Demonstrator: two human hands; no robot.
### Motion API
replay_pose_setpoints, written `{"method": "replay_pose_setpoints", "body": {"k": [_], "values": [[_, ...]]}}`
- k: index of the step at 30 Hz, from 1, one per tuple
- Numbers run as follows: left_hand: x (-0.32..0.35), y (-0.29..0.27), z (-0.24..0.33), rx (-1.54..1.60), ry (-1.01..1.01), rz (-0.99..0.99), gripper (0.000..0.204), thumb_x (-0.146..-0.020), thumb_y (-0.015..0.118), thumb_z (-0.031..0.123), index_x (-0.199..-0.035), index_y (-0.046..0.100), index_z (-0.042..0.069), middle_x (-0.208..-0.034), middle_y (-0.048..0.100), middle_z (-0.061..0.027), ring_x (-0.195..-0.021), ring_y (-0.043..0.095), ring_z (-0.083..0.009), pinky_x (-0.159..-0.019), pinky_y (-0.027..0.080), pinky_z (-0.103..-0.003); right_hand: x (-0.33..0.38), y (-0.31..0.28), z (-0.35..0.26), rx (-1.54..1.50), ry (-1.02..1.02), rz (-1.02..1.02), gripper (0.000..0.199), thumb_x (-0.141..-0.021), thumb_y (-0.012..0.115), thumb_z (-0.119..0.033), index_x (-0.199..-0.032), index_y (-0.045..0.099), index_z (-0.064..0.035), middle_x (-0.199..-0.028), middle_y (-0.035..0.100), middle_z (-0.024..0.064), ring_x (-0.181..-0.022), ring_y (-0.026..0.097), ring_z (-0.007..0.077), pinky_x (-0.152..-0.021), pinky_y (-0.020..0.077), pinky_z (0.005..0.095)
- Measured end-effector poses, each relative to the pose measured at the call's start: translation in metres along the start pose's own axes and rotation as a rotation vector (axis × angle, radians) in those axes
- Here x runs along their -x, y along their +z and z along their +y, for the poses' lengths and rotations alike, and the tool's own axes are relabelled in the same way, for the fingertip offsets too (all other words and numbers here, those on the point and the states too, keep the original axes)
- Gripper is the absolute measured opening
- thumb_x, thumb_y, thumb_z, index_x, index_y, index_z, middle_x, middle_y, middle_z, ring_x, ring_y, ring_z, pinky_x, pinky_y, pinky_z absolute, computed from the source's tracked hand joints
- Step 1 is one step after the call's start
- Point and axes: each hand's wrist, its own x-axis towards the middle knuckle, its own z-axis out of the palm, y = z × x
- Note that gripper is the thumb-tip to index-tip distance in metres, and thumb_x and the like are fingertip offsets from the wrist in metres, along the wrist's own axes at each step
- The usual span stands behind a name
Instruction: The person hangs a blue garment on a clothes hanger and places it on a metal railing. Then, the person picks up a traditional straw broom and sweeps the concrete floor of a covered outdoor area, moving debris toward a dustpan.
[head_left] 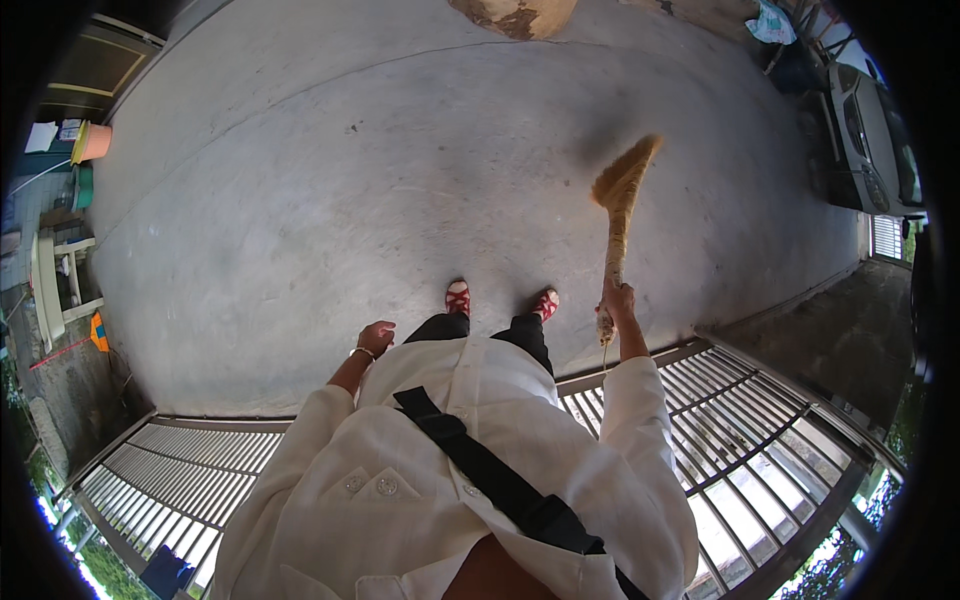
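My right hand [618,298] is wrapped round the handle of a straw broom [619,225], near its lower end. The tan handle runs away from me, and its bristle head flares to the left at the far end, over the grey concrete floor. I cannot tell whether the bristles touch the floor. A thin string hangs from the handle's near end. Beside my left hip, my left hand [376,337] is loosely curled, with nothing visible in it and a bracelet at its wrist.
Behind me stands a metal barred gate [720,410]. On the left are a white plastic stool [62,275], an orange bucket [95,142] and a green container [83,187]. A car [870,140] is parked at the right. A pale rounded object [515,14] stands at the far edge.
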Motion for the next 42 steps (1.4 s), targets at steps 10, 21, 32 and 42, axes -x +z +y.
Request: {"method": "replay_pose_setpoints", "body": {"k": [10,21,32,42], "values": [[-0.008,0.016,0.05,-0.104,0.002,0.021,0.029,-0.076,0.054,0.017,-0.102,0.06,0.006,-0.08,0.066,-0.0101,-0.066,0.064,-0.0164,-0.064,0.05,-0.028,0.092,0.046,-0.014,0.148,-0.287,-0.377,0.046,-0.079,0.054,-0.038,-0.09,0.052,0.0067,-0.067,0.058,0.018,-0.05,0.06,0.027,-0.048,0.0483,0.0372],[-0.013,0.083,0.114,-0.072,-0.006,0.009,0.029,-0.077,0.052,0.017,-0.104,0.06,0.007,-0.077,0.065,-0.0089,-0.066,0.063,-0.0141,-0.059,0.05,-0.027,0.022,-0.072,0.118,0.318,-0.133,-0.419,0.046,-0.076,0.056,-0.041,-0.098,0.055,-0.0008,-0.082,0.062,0.0164,-0.057,0.062,0.0288,-0.056,0.0509,0.0382],[-0.016,0.172,0.144,-0.153,0.073,0.003,0.029,-0.08,0.055,0.017,-0.106,0.058,0.005,-0.082,0.064,-0.009,-0.068,0.063,-0.0144,-0.061,0.052,-0.026,-0.063,-0.199,0.147,0.393,-0.095,0.126,0.044,-0.078,0.052,-0.04,-0.096,0.054,0.0004,-0.081,0.061,0.022,-0.08,0.061,0.0376,-0.073,0.0465,0.0467],[-0.032,0.167,0.152,-0.232,0.207,0.105,0.031,-0.073,0.057,0.021,-0.098,0.063,0.003,-0.081,0.066,-0.0111,-0.07,0.063,-0.017,-0.065,0.05,-0.029,-0.057,-0.09,0.007,0.177,-0.367,-0.31,0.049,-0.075,0.06,-0.038,-0.103,0.047,-0.0009,-0.091,0.059,0.0222,-0.087,0.058,0.0373,-0.073,0.0459,0.0452]]}}
